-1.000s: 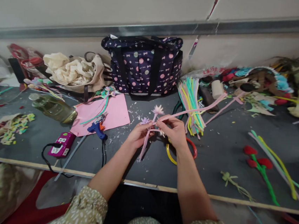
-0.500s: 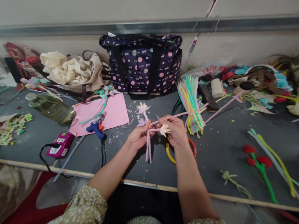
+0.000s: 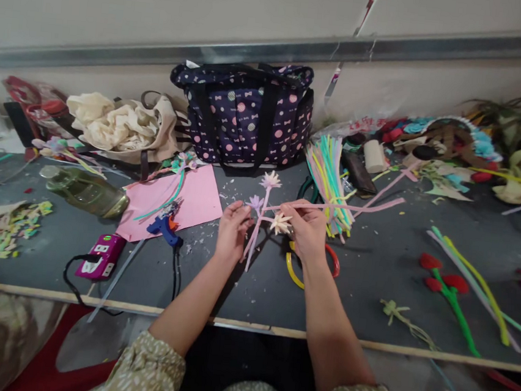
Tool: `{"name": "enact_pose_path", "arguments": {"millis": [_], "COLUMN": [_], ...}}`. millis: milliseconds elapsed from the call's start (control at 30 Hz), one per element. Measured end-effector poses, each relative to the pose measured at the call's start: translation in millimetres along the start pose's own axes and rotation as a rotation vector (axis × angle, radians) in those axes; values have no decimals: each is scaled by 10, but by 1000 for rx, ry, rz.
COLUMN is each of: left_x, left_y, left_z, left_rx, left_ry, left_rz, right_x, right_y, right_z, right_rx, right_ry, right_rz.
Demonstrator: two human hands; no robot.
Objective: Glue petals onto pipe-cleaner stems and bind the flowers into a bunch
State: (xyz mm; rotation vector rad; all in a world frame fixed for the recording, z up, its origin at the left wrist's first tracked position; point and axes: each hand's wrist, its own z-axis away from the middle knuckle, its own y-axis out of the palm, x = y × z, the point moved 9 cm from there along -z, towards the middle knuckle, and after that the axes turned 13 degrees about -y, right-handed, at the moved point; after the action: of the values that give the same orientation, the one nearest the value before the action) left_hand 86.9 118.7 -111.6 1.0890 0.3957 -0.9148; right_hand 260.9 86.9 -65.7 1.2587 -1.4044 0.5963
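A small bunch of pipe-cleaner flowers is in front of me: a pale pink flower (image 3: 270,180) on top, a purple flower (image 3: 255,204) below it and a cream flower (image 3: 280,223) on the right. Their pink and lilac stems (image 3: 251,247) hang down. A long pink pipe cleaner (image 3: 374,209) crosses the stems and runs out to the right. My right hand (image 3: 308,228) pinches this pipe cleaner close to the cream flower. My left hand (image 3: 232,233) is beside the purple flower, its fingers loosely curled and a little apart; fingertip contact with the bunch is unclear.
Behind are a polka-dot bag (image 3: 254,118) and a bundle of pipe cleaners (image 3: 329,177). Yellow-red scissors handles (image 3: 294,269) lie under my right wrist. Leftward are a glue gun (image 3: 165,230), pink sheet (image 3: 200,199), power strip (image 3: 101,257) and bottle (image 3: 86,192); rightward, red-tipped green stems (image 3: 458,313).
My left hand has loosened from the stems and shifted slightly left. The bunch has turned more upright, and the long pink pipe cleaner now lies flatter, still in my right hand.
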Motion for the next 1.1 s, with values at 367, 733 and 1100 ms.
{"name": "enact_pose_path", "arguments": {"millis": [367,733,1100], "left_x": [-308,-5,-18], "left_y": [225,196,182], "left_z": [294,96,108], "left_rx": [-23,180,223], "left_ry": [398,16,-145], "left_rz": [-526,-335,-164], "right_x": [220,193,67], "right_y": [143,186,143], "right_z": [85,107,85], "right_rx": [36,50,-2], "right_ry": [-168,-211,-89], "right_rz": [163,121,-33]}}
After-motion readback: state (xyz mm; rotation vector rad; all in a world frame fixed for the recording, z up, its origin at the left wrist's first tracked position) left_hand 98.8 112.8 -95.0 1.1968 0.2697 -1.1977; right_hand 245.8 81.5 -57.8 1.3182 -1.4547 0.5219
